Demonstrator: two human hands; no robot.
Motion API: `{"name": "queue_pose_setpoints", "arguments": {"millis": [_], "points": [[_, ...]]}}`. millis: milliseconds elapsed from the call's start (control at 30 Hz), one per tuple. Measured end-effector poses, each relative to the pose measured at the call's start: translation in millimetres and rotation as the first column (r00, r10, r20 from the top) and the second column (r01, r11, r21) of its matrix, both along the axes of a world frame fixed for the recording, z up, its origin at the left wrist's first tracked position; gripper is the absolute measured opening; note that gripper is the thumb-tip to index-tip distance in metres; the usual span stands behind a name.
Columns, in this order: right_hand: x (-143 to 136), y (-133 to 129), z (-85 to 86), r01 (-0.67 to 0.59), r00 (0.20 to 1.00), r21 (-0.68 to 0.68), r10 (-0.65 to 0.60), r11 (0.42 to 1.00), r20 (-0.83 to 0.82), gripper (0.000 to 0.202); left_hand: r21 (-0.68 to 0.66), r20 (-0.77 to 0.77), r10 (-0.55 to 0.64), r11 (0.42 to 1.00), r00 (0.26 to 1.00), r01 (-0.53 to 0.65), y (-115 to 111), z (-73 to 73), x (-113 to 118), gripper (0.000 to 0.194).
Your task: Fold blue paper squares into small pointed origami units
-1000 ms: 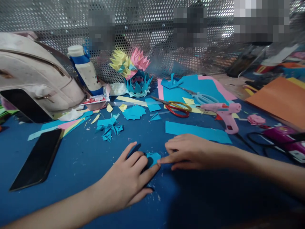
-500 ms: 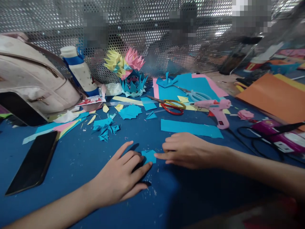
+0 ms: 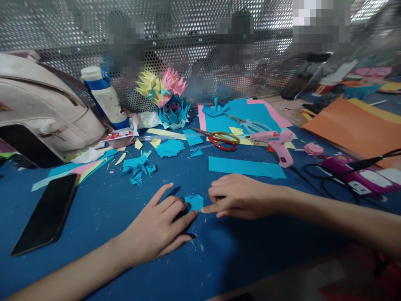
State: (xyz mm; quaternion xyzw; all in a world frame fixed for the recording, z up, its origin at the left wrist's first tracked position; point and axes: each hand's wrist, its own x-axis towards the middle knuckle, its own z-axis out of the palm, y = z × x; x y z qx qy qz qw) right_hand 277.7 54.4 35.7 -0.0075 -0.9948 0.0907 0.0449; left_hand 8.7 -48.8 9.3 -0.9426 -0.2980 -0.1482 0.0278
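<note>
A small folded piece of blue paper (image 3: 196,202) lies flat on the blue table (image 3: 131,276). My left hand (image 3: 158,228) rests on its left side, fingers spread and pressing it down. From the right, the index finger of my right hand (image 3: 247,196) touches the paper's lower right corner, with the other fingers loosely curled and nothing visible in them. Behind the paper lie a blue paper strip (image 3: 246,167), small folded blue pieces (image 3: 137,168) and a stack of blue cut paper (image 3: 170,148).
Farther back are red-and-yellow scissors (image 3: 221,140), light-blue scissors (image 3: 255,124), a pink glue gun (image 3: 275,142) with its cord, and folded paper flowers (image 3: 173,110). A phone (image 3: 46,215), bag (image 3: 46,100) and bottle (image 3: 105,98) stand left. Orange sheets (image 3: 354,129) and a purple power strip (image 3: 354,175) sit right.
My right index fingertip has slid down along the paper's right edge to its lower corner. My left hand keeps its hold on the paper. The whole view has shifted slightly.
</note>
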Motion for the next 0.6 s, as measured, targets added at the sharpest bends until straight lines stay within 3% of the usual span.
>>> {"name": "queue_pose_setpoints", "arguments": {"millis": [233, 333, 467, 600], "points": [[-5.6, 8.2, -5.4, 0.030, 0.992, 0.205, -0.004, 0.978, -0.128, 0.028, -0.005, -0.010, -0.007, 1.000, 1.000, 0.007, -0.8, 2.4, 0.1, 0.041], [-10.5, 8.6, -8.3, 0.011, 0.990, 0.190, 0.016, 0.982, -0.140, 0.027, -0.002, -0.025, -0.006, 1.000, 1.000, 0.006, -0.8, 2.6, 0.4, 0.041], [-17.5, 8.3, -8.7, 0.093, 0.990, -0.037, -0.096, 0.995, -0.100, 0.023, -0.012, -0.048, 0.003, 1.000, 0.999, -0.004, -1.1, 1.9, 0.7, 0.041], [-23.8, 8.6, -5.0, 0.249, 0.968, -0.355, -0.240, 0.901, 0.069, 0.015, -0.020, -0.063, 0.011, 1.000, 0.998, -0.013, -1.6, 1.5, 1.2, 0.040]]}}
